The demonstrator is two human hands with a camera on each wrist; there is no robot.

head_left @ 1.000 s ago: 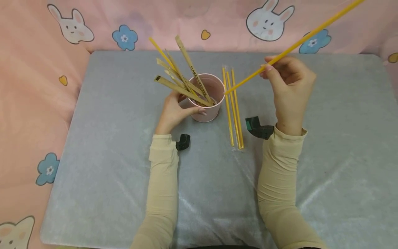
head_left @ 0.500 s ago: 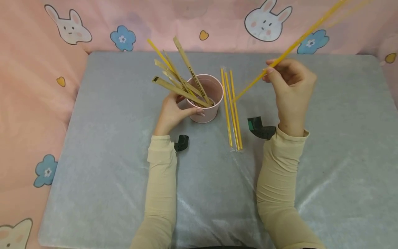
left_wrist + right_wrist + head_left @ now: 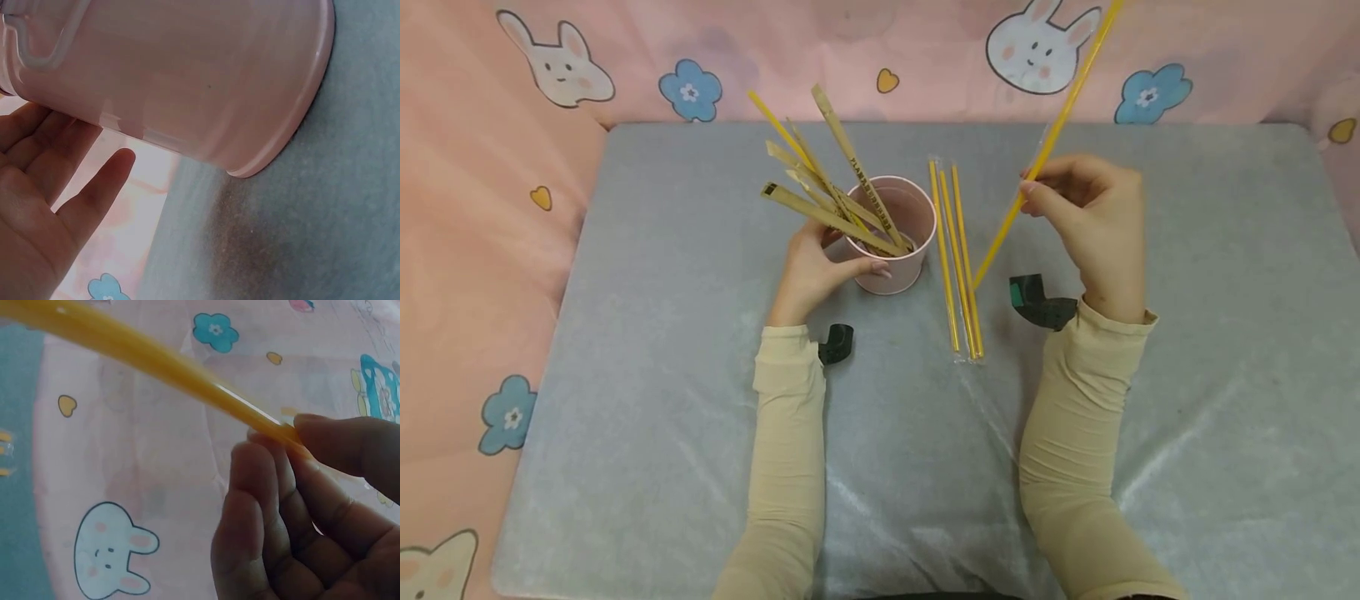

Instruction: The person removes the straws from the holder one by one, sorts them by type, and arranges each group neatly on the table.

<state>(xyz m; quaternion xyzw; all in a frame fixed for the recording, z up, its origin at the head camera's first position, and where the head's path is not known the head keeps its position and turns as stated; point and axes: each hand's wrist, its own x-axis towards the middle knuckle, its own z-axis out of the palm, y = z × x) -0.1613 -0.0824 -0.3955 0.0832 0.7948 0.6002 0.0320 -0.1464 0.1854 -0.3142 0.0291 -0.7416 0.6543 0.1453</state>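
My left hand (image 3: 812,275) holds a small pink bucket (image 3: 895,273) from its left side, the thumb along the front near the rim. Several paper-wrapped straws (image 3: 820,215) and a yellow straw (image 3: 778,122) lean leftward out of the bucket. In the left wrist view, the pink bucket (image 3: 206,81) stands on the grey cloth. My right hand (image 3: 1097,208) pinches a yellow straw (image 3: 1067,108) between thumb and fingertips, slanted, its upper end leaving the frame. The right wrist view shows this straw (image 3: 156,365) close up. Three yellow straws (image 3: 946,271) in clear wrappers lie between the hands.
Grey velvety cloth (image 3: 647,417) covers the table. Behind it rises a pink backdrop (image 3: 820,50) printed with rabbits and flowers. A black wrist camera (image 3: 837,344) sits by the left sleeve, another black camera (image 3: 1043,305) by the right.
The straw in my right hand has swung more upright, its top leftward and its lower end toward me. The right hand has shifted slightly lower. My left hand still holds the bucket.
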